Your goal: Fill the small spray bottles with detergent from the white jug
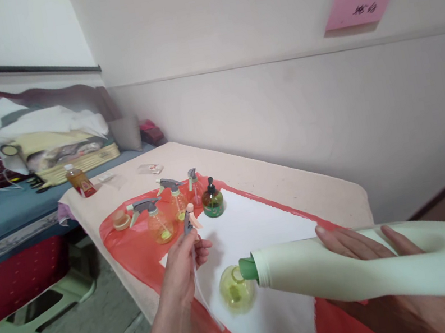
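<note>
My left hand [187,260] grips a grey and pink spray trigger head [190,220] whose clear dip tube hangs down toward the table edge. My right hand [369,255] is wrapped around a large pale green bottle [303,269], tilted nearly level with its green spout [247,268] pointing left. Just below that spout, a round yellowish clear bottle [238,294] without a top stands on white paper [258,228]. Whether liquid is leaving the spout cannot be made out.
Spray bottles [159,225] and a dark green pump bottle [212,201] stand on the red plastic sheet [130,253], near a small round tan item [121,220]. Farther back are a bottle of amber liquid [78,180] and a plastic packet [149,169]. A red-topped stool [23,279] stands left.
</note>
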Motion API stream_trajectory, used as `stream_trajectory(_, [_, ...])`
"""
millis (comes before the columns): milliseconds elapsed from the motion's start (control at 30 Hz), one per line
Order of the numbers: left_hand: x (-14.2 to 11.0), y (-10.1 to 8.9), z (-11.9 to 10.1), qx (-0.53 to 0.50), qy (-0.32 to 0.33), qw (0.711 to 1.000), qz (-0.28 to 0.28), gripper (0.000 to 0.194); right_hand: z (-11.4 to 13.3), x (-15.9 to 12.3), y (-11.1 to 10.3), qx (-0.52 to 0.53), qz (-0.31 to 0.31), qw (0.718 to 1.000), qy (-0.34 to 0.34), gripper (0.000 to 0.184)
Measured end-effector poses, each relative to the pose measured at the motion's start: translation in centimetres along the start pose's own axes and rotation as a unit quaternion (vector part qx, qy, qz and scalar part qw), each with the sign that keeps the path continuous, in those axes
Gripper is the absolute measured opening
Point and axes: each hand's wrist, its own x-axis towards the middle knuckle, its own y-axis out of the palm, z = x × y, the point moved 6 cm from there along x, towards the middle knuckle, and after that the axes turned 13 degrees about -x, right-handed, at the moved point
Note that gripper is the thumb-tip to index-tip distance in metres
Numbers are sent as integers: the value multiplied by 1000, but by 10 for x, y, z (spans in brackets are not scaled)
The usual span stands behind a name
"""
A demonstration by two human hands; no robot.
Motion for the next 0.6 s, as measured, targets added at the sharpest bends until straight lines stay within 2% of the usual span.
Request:
stream_trajectory(333, [-2, 1, -1, -4, 1, 1000, -4, 37, -1, -1, 3, 9, 18, 1000, 11, 42])
stream_trajectory(600, [-2, 0, -1, 1, 4, 1000, -6, 37, -1, 0, 2, 5, 1, 1000, 10, 46])
